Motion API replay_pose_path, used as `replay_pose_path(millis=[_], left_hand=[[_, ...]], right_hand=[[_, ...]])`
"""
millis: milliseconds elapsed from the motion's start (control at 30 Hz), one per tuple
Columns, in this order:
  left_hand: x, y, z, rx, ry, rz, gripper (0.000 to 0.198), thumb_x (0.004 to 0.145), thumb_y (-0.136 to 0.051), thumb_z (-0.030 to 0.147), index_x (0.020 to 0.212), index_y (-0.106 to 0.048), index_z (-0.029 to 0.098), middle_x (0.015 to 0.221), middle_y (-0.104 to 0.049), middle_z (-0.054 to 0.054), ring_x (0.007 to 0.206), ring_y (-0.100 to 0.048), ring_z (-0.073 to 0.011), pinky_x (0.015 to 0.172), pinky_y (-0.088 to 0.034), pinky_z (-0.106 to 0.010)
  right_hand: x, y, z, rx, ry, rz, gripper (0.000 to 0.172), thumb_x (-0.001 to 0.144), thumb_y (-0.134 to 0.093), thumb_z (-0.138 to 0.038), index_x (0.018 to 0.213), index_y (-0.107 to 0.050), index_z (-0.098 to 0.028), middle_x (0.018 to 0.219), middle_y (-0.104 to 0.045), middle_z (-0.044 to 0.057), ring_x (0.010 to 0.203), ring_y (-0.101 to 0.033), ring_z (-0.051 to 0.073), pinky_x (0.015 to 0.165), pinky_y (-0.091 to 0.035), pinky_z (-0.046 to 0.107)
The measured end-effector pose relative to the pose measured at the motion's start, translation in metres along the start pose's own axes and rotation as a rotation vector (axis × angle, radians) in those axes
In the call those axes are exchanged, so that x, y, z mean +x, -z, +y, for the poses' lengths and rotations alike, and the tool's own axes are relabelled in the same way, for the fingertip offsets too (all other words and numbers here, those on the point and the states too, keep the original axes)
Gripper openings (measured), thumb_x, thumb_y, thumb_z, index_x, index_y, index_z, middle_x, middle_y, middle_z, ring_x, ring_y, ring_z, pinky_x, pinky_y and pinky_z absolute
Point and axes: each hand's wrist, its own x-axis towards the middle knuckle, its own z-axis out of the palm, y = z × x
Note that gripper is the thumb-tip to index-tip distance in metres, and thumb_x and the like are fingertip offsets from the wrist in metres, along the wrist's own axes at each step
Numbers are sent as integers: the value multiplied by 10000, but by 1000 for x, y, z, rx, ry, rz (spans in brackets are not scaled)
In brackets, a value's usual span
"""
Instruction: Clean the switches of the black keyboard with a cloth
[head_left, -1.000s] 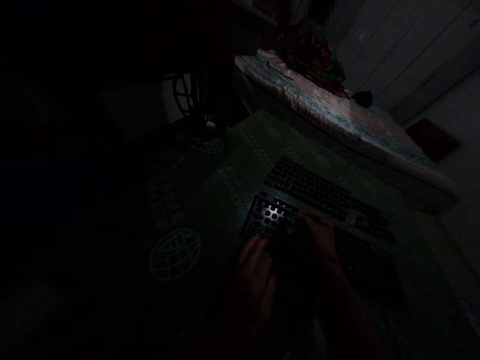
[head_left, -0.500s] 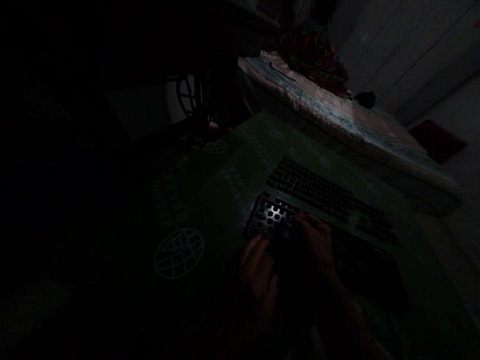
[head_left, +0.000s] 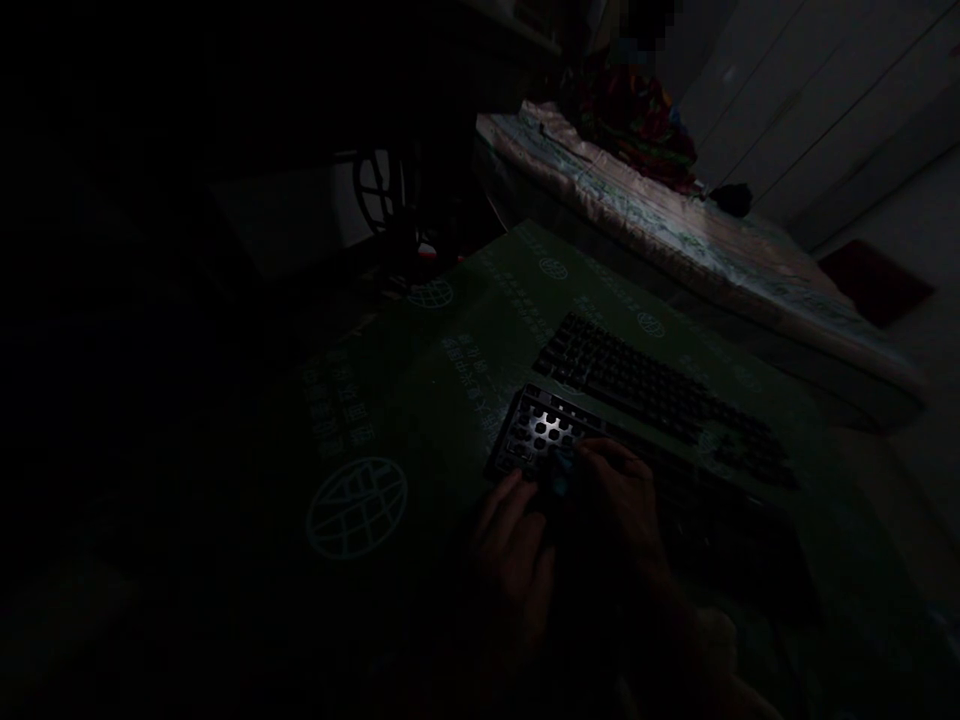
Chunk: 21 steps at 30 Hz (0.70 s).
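One keyboard frame [head_left: 553, 422] lies on the green surface [head_left: 442, 400], my left fingers [head_left: 507, 500] half-curled at its near edge, right fingers [head_left: 601, 452] bunched over it, whether gripping anything I can't tell, so hold steady and press gently.

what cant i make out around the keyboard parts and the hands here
1) Bluish thing by the right hand: head view, too dark to identify or tell whether it is gripped.
2) Keyboard base: head view, both the left hand and deep shadow obscure part of its near side.
3) Rows of black keys: head view, any legends are too small and dim to read.
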Motion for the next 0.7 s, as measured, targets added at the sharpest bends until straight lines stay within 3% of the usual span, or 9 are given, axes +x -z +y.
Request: replay_pose_path(millis=[167,333,567,700], left_hand=[[-1,-3,0,18,-1,45,194,802,-433,118,921,-582,149,1171,-597,-123,1194,-486,-263,907,-523,-427],[-1,-5,-2,40,-31,62,214,792,-417,100,927,-582,126,1137,-608,-140,1195,-485,-269,915,-522,-416],[-6,-4,-2,50,-33,-35,200,810,-435,122,963,-565,126,1204,-563,-143,1263,-408,-279,948,-502,-425],[-7,-7,-1,39,-34,-10,200,809,-429,113,960,-560,120,1197,-562,-148,1269,-398,-281,941,-508,-422]], right_hand=[[-7,-3,1,63,-69,18,225,523,-646,-346,643,-618,-158,501,-566,-22,440,-483,104,413,-372,207],[-8,-6,12,80,-44,-96,145,546,-639,-306,601,-627,-172,546,-600,-7,485,-525,118,435,-395,209],[13,3,8,59,-58,-83,83,508,-652,-249,560,-630,-188,573,-636,15,523,-576,151,456,-427,232],[21,12,4,54,-58,-46,132,481,-681,-272,568,-642,-180,564,-634,13,520,-572,154,456,-425,240]])
